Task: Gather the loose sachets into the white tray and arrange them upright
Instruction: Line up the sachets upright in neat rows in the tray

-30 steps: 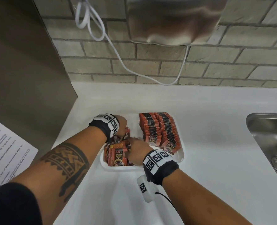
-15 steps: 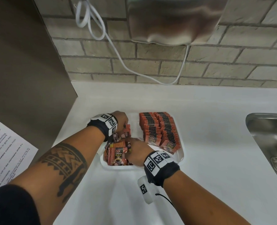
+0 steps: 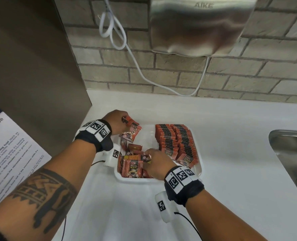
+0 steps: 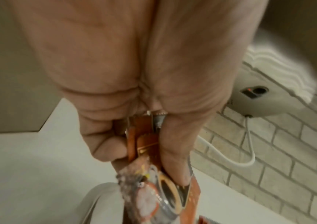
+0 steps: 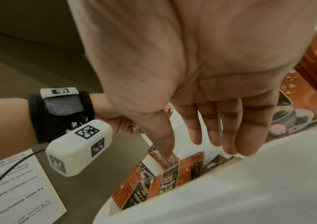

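Note:
A white tray lies on the white counter. Its right half holds two rows of upright orange-black sachets. A few sachets stand at the front left, and loose ones lie behind them. My left hand grips a small bunch of sachets over the tray's back left corner. The left wrist view shows the thumb and curled fingers pinching that bunch. My right hand reaches into the front left part. Its straight fingers and thumb touch the standing sachets by the tray wall.
A steel sink is sunk into the counter at the right. On the brick wall above hangs a metal hand dryer with a white cable. A brown panel and a printed sheet border the left side.
My left hand has risen slightly and moved back with its bunch of sachets. The right hand has stayed at the front left sachets.

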Demonstrator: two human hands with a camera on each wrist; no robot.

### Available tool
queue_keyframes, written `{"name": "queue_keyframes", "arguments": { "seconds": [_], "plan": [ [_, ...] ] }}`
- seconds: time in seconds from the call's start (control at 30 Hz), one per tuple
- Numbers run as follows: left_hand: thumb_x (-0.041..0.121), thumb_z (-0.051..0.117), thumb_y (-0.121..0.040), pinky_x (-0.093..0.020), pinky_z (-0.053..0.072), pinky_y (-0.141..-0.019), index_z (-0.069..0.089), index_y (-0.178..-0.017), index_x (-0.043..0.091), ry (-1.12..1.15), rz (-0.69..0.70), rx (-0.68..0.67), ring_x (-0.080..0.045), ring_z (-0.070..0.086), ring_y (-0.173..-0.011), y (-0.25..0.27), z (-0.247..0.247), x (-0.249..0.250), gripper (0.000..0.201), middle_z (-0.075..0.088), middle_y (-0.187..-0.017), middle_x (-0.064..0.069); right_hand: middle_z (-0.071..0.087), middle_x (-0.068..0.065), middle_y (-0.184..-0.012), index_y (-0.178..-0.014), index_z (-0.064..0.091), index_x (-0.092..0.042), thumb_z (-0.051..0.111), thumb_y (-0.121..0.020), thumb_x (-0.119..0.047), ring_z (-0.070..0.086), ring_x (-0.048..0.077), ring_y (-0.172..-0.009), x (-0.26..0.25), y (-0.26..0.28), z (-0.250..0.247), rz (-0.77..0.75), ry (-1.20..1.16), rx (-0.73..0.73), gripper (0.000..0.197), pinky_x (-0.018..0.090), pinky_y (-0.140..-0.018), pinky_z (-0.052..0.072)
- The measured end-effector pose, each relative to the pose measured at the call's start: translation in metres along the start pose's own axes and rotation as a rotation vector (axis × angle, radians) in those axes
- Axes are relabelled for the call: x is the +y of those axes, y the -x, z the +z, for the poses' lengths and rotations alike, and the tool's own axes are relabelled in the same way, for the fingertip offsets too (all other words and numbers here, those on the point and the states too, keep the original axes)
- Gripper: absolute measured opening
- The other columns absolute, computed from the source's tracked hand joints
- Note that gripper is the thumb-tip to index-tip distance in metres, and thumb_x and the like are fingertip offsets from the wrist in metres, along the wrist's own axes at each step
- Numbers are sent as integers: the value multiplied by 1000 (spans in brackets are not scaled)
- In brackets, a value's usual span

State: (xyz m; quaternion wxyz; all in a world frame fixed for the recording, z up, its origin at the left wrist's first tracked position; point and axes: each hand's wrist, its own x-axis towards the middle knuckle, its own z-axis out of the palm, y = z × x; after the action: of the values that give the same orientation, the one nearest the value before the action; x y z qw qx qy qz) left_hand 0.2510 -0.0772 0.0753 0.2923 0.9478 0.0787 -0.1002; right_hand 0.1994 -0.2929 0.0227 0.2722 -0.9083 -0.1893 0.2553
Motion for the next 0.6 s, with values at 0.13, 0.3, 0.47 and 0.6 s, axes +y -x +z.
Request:
{"name": "queue_keyframes", "arguments": {
  "seconds": [0.13,0.3,0.47,0.6],
  "plan": [
    [19,79,-83,-34,55,-79,66,-94,19,400,-52,-36,-27,68,-92,18,-1,-7,17,72,-95,-4,63,1,-125,-133,55,-19,57,-97,-31,64,16,-97,-8,2,-7,-13,-96,96,38,23,-75,47],
    [-2,66,-90,-60,44,-105,63,-122,0,813,-44,-167,-44,62,-116,40,6,0,32,69,-119,-23,65,-5,-114,-131,51,-21,65,-93,-39,65,14,-96,-29,-6,-28,-86,-271,335,44,22,-74,46],
    [-4,64,-89,-53,60,-81,59,-125,15,1071,15,-251,-31,68,-96,56,12,10,41,68,-115,-18,64,-5,-97,-120,58,-25,77,-82,-43,63,11,-85,-42,-10,-40,-122,-376,458,46,23,-70,47],
    [6,54,-98,-40,63,-65,60,-127,15,1225,54,-273,-27,67,-90,64,20,13,31,67,-114,-14,66,-2,-84,-108,61,-23,86,-73,-36,63,13,-71,-39,-11,-40,-78,-477,451,45,30,-66,50]
  ]
}}
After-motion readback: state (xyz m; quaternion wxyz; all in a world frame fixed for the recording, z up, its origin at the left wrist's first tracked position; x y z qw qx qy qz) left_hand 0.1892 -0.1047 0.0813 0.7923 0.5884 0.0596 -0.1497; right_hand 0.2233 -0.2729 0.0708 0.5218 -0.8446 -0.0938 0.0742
